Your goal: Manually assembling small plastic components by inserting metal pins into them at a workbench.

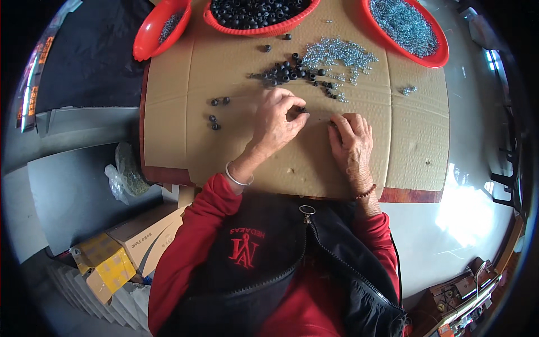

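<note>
My left hand [275,121] is above the cardboard, its thumb and index finger pinched on a small round black bead-like part [302,109]. Just right of it, my right hand [355,137] points away from me with thumb and index finger pressed together; whatever is between those fingertips is too small to make out. A loose heap of black bead-like parts [285,73] lies beyond both hands, touching a scatter of tiny silvery metal pieces [337,56]. On the left, several black parts [215,122] lie apart from the heap.
Flattened cardboard [241,174] covers the table. At its far side stand a red basket [261,29] of black parts, a red bowl [441,53] of silvery pieces and another red bowl [147,40]. Cartons [157,236] and a plastic bag [129,177] sit at lower left.
</note>
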Motion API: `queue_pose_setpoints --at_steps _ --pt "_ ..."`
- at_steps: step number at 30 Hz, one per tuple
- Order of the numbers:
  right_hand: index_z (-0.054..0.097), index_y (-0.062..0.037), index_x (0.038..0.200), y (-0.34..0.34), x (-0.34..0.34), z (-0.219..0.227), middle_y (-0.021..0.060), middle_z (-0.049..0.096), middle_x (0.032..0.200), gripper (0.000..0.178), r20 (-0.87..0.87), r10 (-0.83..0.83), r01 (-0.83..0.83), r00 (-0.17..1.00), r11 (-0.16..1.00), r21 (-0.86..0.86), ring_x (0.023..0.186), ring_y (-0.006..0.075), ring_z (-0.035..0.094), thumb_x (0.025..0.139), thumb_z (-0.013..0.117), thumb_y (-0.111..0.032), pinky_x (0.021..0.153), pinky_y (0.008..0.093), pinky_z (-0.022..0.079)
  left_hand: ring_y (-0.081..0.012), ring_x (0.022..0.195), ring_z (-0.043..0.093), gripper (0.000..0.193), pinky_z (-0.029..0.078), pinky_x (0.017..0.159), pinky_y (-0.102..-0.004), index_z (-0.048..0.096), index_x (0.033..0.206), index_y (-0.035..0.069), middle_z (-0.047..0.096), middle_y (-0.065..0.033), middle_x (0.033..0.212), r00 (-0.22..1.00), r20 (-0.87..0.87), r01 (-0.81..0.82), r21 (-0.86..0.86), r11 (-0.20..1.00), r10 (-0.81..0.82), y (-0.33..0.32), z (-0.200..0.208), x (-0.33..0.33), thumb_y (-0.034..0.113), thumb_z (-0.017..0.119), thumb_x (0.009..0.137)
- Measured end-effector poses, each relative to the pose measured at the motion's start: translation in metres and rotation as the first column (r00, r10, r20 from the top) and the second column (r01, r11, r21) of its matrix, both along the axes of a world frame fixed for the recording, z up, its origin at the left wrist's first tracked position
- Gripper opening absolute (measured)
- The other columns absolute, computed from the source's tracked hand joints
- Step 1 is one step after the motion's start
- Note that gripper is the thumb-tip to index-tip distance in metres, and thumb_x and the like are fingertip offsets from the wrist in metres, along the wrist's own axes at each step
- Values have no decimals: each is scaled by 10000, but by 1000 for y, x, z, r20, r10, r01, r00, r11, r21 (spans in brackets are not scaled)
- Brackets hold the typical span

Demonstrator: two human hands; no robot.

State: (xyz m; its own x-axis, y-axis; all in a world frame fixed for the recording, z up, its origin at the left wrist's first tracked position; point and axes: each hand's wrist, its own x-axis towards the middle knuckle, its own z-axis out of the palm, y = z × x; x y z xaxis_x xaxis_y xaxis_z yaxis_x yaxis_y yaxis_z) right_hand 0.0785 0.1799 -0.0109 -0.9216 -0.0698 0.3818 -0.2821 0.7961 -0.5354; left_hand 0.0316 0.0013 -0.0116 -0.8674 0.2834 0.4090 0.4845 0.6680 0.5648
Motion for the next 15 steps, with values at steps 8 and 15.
queue_pose_setpoints --at_steps 8,15 --pt "595 -62 890 4 1 -7 83 547 822 215 -27 -78 65 997 948 -312 755 253 537 683 626 -13 649 350 437 -219 800 467 209 397 735 -334 634 799 130 517 -25 824 984 -176 13 -78 997 -26 38 -1 -42 115 733 615" --pt "591 -27 867 7 -1 -4 99 560 786 151 -59 -130 96 990 911 -402 689 228 563 729 602 35 593 292 453 -238 808 448 153 388 737 -351 609 717 112 496 -37 830 987 -134 77 -128 989 -94 36 1 -52 102 712 605"
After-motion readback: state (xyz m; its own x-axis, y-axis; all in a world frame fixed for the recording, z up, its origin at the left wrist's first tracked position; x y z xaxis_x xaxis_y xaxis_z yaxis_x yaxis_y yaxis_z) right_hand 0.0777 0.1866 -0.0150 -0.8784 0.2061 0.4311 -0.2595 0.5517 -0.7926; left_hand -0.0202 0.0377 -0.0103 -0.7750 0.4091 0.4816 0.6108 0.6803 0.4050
